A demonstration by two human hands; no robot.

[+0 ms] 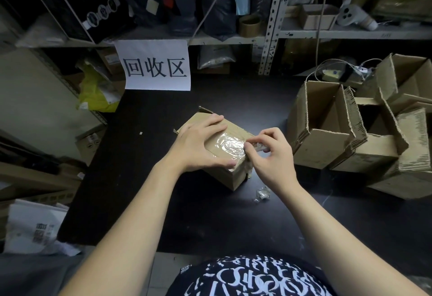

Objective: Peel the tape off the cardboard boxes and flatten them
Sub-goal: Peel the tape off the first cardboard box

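Black shirt [247,279] with white scrawled lettering

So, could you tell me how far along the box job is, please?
Done: a crumpled tape scrap lies on the table. In hand: the left hand presses the small box while the right hand pinches its clear tape. Left: flattening it and the open boxes at right.

Black table [145,178]: one taped cardboard box [225,176] at centre, a heap of open cardboard boxes [350,136] along the right side, a wad of clear tape [261,194] near the centre box, a small white scrap [140,133] left.
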